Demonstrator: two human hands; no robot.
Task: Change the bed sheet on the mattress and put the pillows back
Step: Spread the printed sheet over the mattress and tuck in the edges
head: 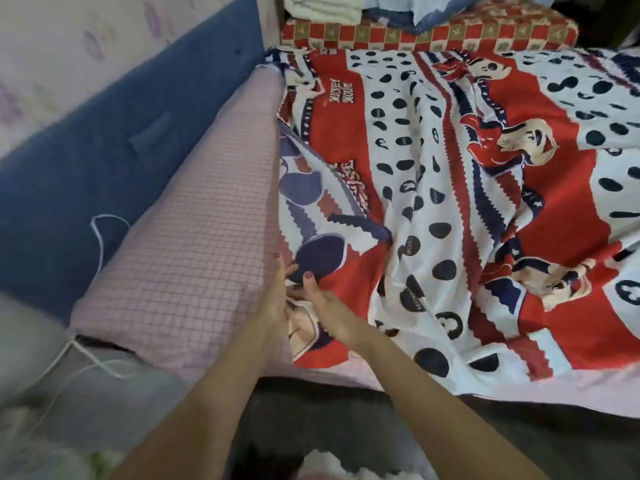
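A person works the near-left corner of a bed, both hands meeting on the folded-back edge of a red, white and navy patterned sheet (467, 202). The left hand (273, 299) has its fingers laid along the fold w/ the thumb up, pressing cloth from the outer side; the right hand (323, 306) sits just beside it, thumb on top and fingers under, pinching the same flap. Neither hand is spread flat. Whether the left fully nips the cloth or only steadies it can't be told.

From the grip, the bulk of the sheet runs away to the right and forward, across the mattress (194, 237), whose pink checked cover shows bare to the left of the hands and along the near edge. The turned-over flap rises from the grip straight ahead, its long edge running forward alongside the bare strip. So the uncovered part lies left of both hands, the left hand being nearer to it.

Judgement: next move prob. calls for drawing the flap leftward and down over that strip, twd the blue padded side panel (104, 150). A red checked pillow (429, 32) w/ folded linen on top sits well ahead of the grip, at the far end.
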